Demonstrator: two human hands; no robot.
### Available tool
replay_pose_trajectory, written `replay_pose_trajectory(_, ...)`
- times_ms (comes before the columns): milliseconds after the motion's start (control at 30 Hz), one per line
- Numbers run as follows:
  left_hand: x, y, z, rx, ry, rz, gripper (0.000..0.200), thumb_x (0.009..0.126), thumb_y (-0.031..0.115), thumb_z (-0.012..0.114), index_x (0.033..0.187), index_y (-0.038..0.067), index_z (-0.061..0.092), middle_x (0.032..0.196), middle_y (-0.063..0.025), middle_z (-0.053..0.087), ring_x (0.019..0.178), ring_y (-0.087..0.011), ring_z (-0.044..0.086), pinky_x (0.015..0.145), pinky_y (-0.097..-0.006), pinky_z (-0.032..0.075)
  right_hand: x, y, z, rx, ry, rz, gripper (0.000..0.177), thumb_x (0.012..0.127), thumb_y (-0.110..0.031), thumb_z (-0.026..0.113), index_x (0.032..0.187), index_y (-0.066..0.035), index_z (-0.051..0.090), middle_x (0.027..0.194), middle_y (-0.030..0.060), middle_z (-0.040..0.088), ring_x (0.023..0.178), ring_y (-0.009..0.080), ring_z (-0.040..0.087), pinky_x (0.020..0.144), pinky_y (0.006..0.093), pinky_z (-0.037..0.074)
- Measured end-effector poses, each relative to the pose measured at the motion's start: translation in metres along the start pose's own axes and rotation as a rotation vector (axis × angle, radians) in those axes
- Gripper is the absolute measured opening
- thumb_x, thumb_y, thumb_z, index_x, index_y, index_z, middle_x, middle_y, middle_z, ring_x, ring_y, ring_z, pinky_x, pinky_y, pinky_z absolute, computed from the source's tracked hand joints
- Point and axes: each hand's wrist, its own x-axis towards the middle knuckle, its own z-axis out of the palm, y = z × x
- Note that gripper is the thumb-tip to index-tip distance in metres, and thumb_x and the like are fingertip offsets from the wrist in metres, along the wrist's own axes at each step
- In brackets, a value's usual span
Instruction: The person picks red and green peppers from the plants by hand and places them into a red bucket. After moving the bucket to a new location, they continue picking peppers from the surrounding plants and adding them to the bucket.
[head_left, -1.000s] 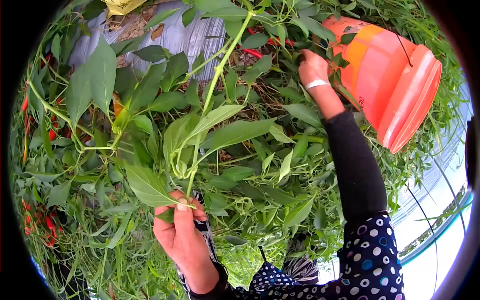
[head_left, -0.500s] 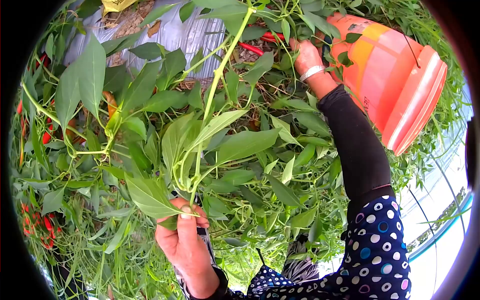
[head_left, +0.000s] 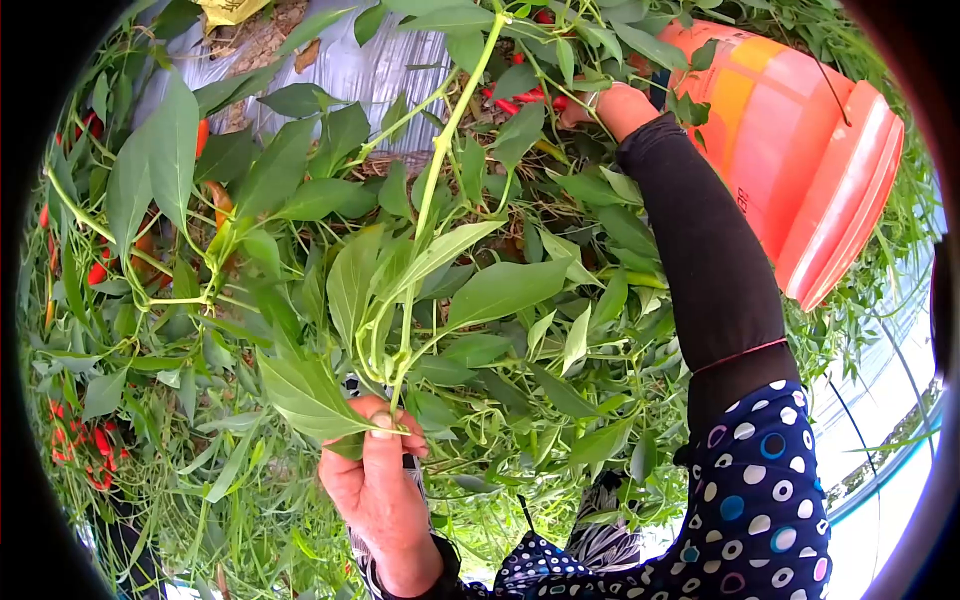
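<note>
My left hand (head_left: 380,490) pinches the leafy tip of a pepper plant branch (head_left: 432,195) between thumb and fingers. The branch runs up from there to the top of the view. My right hand (head_left: 618,108) reaches in among the leaves at the upper right, palm down and low. Red chili peppers (head_left: 530,97) lie just left of its fingers, partly behind foliage. Leaves cover most of those fingers, so their grip is hidden. Close beside the right hand, an orange-red bucket (head_left: 790,150) is tipped over in the plants.
More red chilies (head_left: 98,270) hang at the left, with another cluster (head_left: 105,445) lower down. Silvery plastic sheeting (head_left: 410,75) covers soil at the top. A yellow bag (head_left: 232,10) shows at the upper edge. Dense leaves and grass surround both arms.
My right hand has moved slightly left and deeper into the leaves, toward the red chilies. The left hand keeps its pinch on the branch, shifted slightly right and down in view.
</note>
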Motion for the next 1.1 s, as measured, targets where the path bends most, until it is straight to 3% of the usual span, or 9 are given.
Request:
replay_pose_trajectory(133, -0.001, -0.001, 0.0, -0.054, -0.005, -0.021, 0.01, 0.087, 0.01, 0.052, 0.089, 0.0, 0.054, 0.07, -0.0085, 0.055, 0.058, -0.0107, 0.049, 0.054, -0.0232, 0.04, -0.007, -0.018, -0.009, 0.215, -0.165, 0.137, 0.032, 0.068, -0.034, 0.066, 0.092, -0.013, 0.065, 0.091, 0.0185, 0.062, 0.088, 0.0344, 0.059, 0.077, 0.0414, 0.048)
replay_pose_trajectory(267, -0.001, -0.004, -0.002, -0.052, -0.021, -0.016, 0.011, 0.087, 0.011, 0.052, 0.09, 0.0, 0.054, 0.07, -0.009, 0.055, 0.059, -0.0111, 0.049, 0.054, -0.0233, 0.04, -0.02, -0.039, 0.004, 0.275, 0.104, 0.419, 0.028, 0.075, -0.032, 0.059, 0.096, -0.013, 0.063, 0.086, 0.015, 0.063, 0.086, 0.0317, 0.06, 0.076, 0.0384, 0.048)
replay_pose_trajectory(467, -0.004, -0.008, 0.0, -0.052, -0.025, -0.016, 0.012, 0.088, 0.012, 0.052, 0.091, 0.0, 0.053, 0.072, -0.0082, 0.055, 0.06, -0.0114, 0.05, 0.053, -0.0233, 0.04, -0.039, -0.023, 0.045, 0.657, 0.667, 0.284, 0.028, 0.07, -0.03, 0.064, 0.088, -0.009, 0.064, 0.078, 0.0169, 0.062, 0.075, 0.0326, 0.06, 0.066, 0.0372, 0.049)
replay_pose_trajectory(500, -0.005, -0.009, 0.001, -0.058, -0.028, -0.018, 0.012, 0.088, 0.012, 0.052, 0.091, 0.0, 0.053, 0.072, -0.0082, 0.055, 0.06, -0.0114, 0.05, 0.053, -0.0233, 0.04, -0.053, -0.033, 0.008, 0.52, 0.41, 0.343, 0.025, 0.07, -0.029, 0.064, 0.083, -0.008, 0.062, 0.077, 0.0165, 0.062, 0.074, 0.0328, 0.06, 0.066, 0.037, 0.048)
replay_pose_trajectory(633, -0.005, -0.009, 0.003, -0.057, -0.011, -0.025, 0.012, 0.088, 0.012, 0.052, 0.09, 0.0, 0.053, 0.07, -0.0068, 0.053, 0.06, -0.0116, 0.05, 0.052, -0.023, 0.04, -0.083, -0.047, 0.011, 1.048, 0.402, 0.506, 0.039, 0.061, -0.029, 0.073, 0.092, -0.007, 0.062, 0.079, 0.0149, 0.063, 0.072, 0.0286, 0.061, 0.07, 0.0334, 0.047)
replay_pose_trajectory(800, -0.003, -0.008, 0.0, -0.057, -0.003, -0.024, 0.012, 0.088, 0.012, 0.051, 0.09, 0.0, 0.053, 0.07, -0.0066, 0.053, 0.06, -0.0117, 0.05, 0.052, -0.0229, 0.04, -0.135, -0.077, -0.002, 1.678, 0.459, 0.333, 0.016, 0.074, -0.011, 0.072, 0.079, -0.004, 0.058, 0.067, -0.002, 0.053, 0.062, 0.0078, 0.048, 0.059, 0.0245, 0.041)
replay_pose_trajectory(833, -0.003, -0.008, 0.0, -0.057, -0.009, -0.027, 0.012, 0.088, 0.012, 0.051, 0.09, 0.0, 0.053, 0.07, -0.0067, 0.053, 0.059, -0.0117, 0.05, 0.052, -0.023, 0.04, -0.151, -0.077, -0.014, 1.354, 0.283, 0.405, 0.016, 0.075, -0.009, 0.07, 0.078, -0.004, 0.055, 0.068, -0.0024, 0.05, 0.064, 0.0088, 0.047, 0.062, 0.0255, 0.04)
replay_pose_trajectory(867, -0.004, -0.007, 0.0, -0.058, -0.016, -0.028, 0.012, 0.088, 0.012, 0.051, 0.089, 0.0, 0.053, 0.069, -0.0067, 0.054, 0.059, -0.0117, 0.05, 0.052, -0.023, 0.04, -0.163, -0.097, -0.009, 1.801, 0.455, 0.215, 0.016, 0.076, -0.007, 0.067, 0.074, -0.005, 0.052, 0.069, -0.0021, 0.048, 0.068, 0.0091, 0.046, 0.063, 0.0259, 0.039)
replay_pose_trajectory(1100, -0.003, -0.001, 0.005, -0.055, 0.043, -0.031, 0.015, 0.088, 0.014, 0.053, 0.09, 0.0, 0.052, 0.06, -0.0064, 0.048, 0.055, -0.0115, 0.043, 0.052, -0.0223, 0.035, -0.24, -0.147, -0.019, 1.749, 0.061, 0.369, 0.024, 0.081, -0.025, 0.058, 0.077, -0.002, 0.056, 0.078, 0.0064, 0.055, 0.076, 0.0144, 0.049, 0.069, 0.0282, 0.038)
